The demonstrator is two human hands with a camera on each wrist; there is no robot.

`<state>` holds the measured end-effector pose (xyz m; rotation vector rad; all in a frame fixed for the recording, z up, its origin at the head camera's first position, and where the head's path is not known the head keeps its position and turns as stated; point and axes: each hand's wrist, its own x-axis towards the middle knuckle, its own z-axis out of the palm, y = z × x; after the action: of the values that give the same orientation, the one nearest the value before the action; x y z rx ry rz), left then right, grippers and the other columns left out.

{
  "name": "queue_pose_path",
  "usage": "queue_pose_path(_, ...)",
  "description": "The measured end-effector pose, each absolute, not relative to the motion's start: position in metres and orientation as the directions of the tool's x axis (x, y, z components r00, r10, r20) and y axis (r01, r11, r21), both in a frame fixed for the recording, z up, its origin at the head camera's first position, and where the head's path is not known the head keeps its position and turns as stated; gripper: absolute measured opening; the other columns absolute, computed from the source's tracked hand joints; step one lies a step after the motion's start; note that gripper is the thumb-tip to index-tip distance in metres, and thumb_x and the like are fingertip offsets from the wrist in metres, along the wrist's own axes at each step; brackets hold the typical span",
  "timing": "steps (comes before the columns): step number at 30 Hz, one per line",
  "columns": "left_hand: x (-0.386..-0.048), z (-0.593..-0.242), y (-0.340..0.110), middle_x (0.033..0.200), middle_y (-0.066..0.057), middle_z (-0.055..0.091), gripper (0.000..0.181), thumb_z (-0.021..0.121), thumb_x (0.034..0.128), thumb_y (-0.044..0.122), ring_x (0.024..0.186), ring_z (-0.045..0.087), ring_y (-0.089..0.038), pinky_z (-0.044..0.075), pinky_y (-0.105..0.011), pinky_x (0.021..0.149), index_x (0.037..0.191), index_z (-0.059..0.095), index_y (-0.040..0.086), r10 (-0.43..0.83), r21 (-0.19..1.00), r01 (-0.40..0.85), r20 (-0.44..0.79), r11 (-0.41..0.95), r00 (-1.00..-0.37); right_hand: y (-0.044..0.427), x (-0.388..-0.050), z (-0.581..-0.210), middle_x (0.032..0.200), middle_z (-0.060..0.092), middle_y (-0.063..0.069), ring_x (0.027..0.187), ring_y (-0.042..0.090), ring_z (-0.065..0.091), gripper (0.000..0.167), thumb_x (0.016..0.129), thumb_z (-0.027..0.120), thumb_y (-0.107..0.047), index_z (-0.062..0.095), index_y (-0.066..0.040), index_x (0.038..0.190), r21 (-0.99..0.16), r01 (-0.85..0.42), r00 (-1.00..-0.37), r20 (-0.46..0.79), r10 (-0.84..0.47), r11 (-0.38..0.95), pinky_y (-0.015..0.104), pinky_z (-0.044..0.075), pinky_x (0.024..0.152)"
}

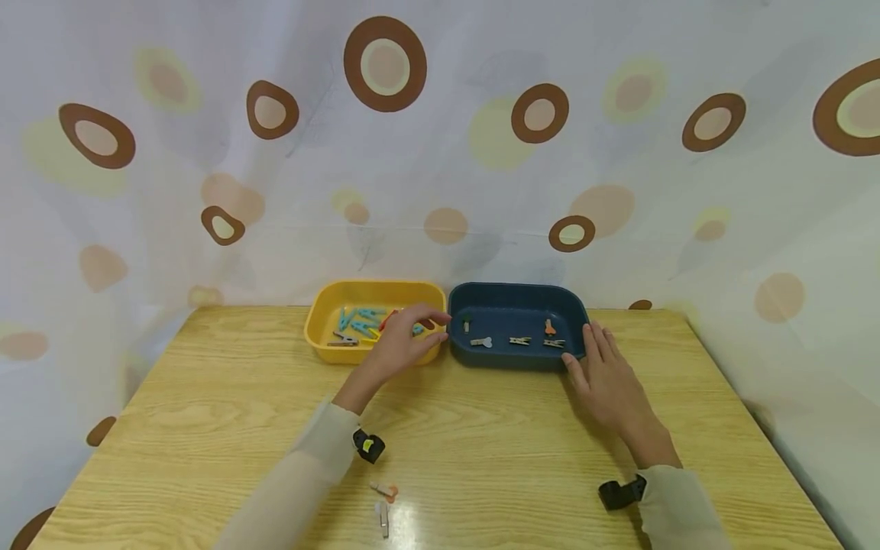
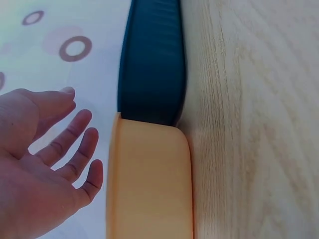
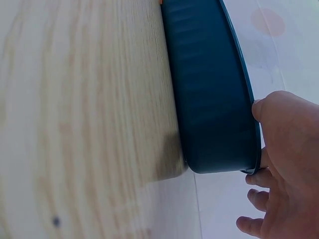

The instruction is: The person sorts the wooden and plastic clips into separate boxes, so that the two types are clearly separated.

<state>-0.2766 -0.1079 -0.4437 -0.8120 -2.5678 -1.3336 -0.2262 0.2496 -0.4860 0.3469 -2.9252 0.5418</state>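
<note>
My left hand hovers over the right end of a yellow tray, thumb and fingers apart with nothing between them. Its fingertips are close to the left end of a dark blue tray standing beside it. My right hand rests at the blue tray's front right corner, thumb on the rim and fairly straight fingers along the end wall. Small wooden clothespins lie spread in the blue tray, one with an orange decoration. The yellow tray holds several light blue clothespins and a wooden clothespin, partly hidden by my left hand.
Two small wooden clothespins lie on the table near its front: one with an orange decoration, the other with a pale one. A patterned cloth hangs behind the wooden table and along its sides.
</note>
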Motion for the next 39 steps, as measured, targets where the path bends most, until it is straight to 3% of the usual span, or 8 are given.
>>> queue_pose_path(6, -0.253, -0.446, -0.126, 0.117, -0.005, 0.072, 0.024, 0.073, 0.0970, 0.013, 0.104, 0.067, -0.028, 0.053, -0.045, 0.078, 0.120, 0.074, 0.007, 0.391, 0.726, 0.507, 0.346, 0.464, -0.853, 0.248, -0.225, -0.486, 0.165, 0.010, 0.034, 0.153, 0.049, 0.006, 0.077, 0.112, 0.031, -0.046, 0.010, 0.011, 0.160, -0.328, -0.254, -0.963, 0.176, -0.205, 0.910, 0.062, 0.015, 0.121)
queue_pose_path(17, -0.208, -0.449, -0.162, 0.117, -0.003, 0.073, 0.022, 0.070, 0.0998, 0.017, 0.102, 0.066, -0.016, 0.052, -0.046, 0.080, 0.122, 0.073, 0.015, 0.428, 0.735, 0.494, 0.302, 0.465, -0.852, 0.247, -0.225, -0.484, 0.164, 0.010, 0.035, 0.152, 0.051, 0.006, 0.077, 0.113, 0.031, -0.045, 0.010, 0.013, 0.159, -0.328, -0.263, -0.961, 0.174, -0.216, 0.907, 0.063, 0.015, 0.120)
queue_pose_path(27, -0.182, -0.464, -0.183, 0.115, -0.004, 0.073, 0.025, 0.071, 0.0991, 0.017, 0.101, 0.067, -0.019, 0.053, -0.040, 0.078, 0.123, 0.073, 0.010, 0.440, 0.722, 0.489, 0.279, 0.489, -0.853, 0.248, -0.228, -0.485, 0.165, 0.009, 0.035, 0.152, 0.051, 0.005, 0.077, 0.112, 0.031, -0.046, 0.010, 0.012, 0.159, -0.338, -0.271, -0.959, 0.177, -0.222, 0.901, 0.063, 0.013, 0.120)
queue_pose_path(39, -0.167, -0.477, -0.200, 0.114, -0.006, 0.073, 0.025, 0.075, 0.0955, 0.010, 0.099, 0.068, -0.027, 0.055, -0.042, 0.076, 0.120, 0.073, 0.008, 0.464, 0.733, 0.483, 0.256, 0.479, -0.848, 0.249, -0.228, -0.487, 0.165, 0.007, 0.035, 0.152, 0.051, 0.003, 0.078, 0.112, 0.031, -0.046, 0.009, 0.012, 0.159, -0.352, -0.280, -0.956, 0.185, -0.227, 0.893, 0.064, 0.011, 0.121)
